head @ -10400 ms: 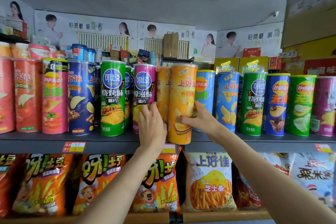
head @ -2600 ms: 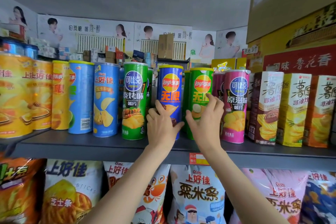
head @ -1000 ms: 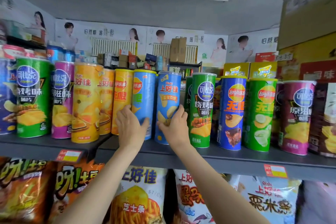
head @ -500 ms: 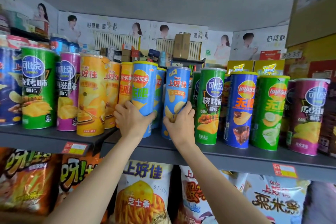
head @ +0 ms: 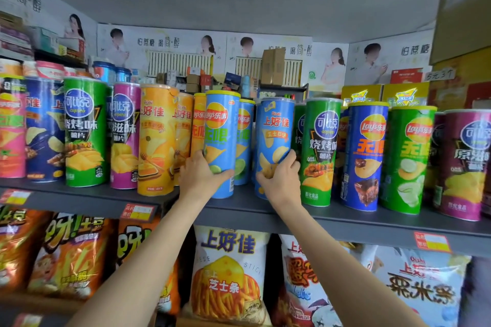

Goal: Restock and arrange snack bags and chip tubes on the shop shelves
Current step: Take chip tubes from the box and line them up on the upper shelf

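A row of upright chip tubes stands on the grey upper shelf [head: 265, 210]. My left hand [head: 198, 174] grips the lower part of a light-blue Lay's tube [head: 221, 141] with a yellow lid. My right hand [head: 281, 176] grips the lower part of a light-blue Oishi tube [head: 275, 135], which tilts slightly to the right. Both tubes rest at the shelf's front. Orange tubes [head: 159, 138] stand to the left and a green tube [head: 320, 151] to the right. Snack bags [head: 228, 276] hang on the shelf below.
More tubes fill the shelf: green [head: 83, 130], magenta [head: 123, 135], dark blue [head: 365, 154], green Lay's [head: 407, 159] and purple [head: 465, 164]. Price tags [head: 138, 212] are fixed to the shelf edge. Cardboard boxes [head: 462, 8] stack at the upper right.
My left hand has pulled the light-blue Lay's tube forward to the shelf front and turned its logo outward. My right hand stays on the Oishi tube. The view shifted slightly left.
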The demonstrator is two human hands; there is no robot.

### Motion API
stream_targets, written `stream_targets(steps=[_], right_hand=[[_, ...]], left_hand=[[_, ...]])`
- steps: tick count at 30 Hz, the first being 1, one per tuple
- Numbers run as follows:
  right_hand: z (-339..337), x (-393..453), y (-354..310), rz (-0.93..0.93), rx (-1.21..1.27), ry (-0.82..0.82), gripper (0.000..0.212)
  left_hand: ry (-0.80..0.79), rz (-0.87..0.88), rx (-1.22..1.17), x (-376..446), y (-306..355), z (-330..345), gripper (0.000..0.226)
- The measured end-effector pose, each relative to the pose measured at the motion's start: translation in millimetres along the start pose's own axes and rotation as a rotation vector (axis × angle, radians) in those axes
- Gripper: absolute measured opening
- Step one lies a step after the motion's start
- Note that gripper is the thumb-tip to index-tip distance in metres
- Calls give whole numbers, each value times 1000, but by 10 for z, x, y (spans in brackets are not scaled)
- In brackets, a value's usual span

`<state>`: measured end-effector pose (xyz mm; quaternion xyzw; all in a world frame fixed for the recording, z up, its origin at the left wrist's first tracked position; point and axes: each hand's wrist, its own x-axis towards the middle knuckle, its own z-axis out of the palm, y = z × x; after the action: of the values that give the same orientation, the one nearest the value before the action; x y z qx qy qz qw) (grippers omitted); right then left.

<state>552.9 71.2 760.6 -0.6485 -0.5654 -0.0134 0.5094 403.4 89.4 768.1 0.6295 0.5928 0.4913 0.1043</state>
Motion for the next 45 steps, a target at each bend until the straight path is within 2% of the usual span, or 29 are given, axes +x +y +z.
stream_targets(steps=[8, 14, 19, 27, 36, 38, 41, 45], right_hand=[[-13, -19, -15, 3, -3, 16, 86], [10, -62, -88, -116, -16, -77, 91], [122, -128, -215, -144, 13, -102, 98], [135, -167, -181, -172, 79, -77, 87], [174, -138, -222, -226, 59, -112, 94], [177, -127, -226, -239, 57, -141, 96], [179, -124, -229, -258, 55, -162, 98], [168, -136, -205, -306, 45, -183, 88]], left_hand=[[45, 1, 9, -39, -10, 21, 81], [125, -10, 87, -73, 15, 67, 77], [158, -20, 97, -66, 6, 92, 77], [160, 4, 57, -84, -46, 97, 75], [181, -41, 72, -47, -36, 77, 73], [280, -2, 6, -80, -22, 67, 66], [407, 169, -104, -198, 51, 82, 54], [313, 228, 8, -281, 160, 212, 64]])
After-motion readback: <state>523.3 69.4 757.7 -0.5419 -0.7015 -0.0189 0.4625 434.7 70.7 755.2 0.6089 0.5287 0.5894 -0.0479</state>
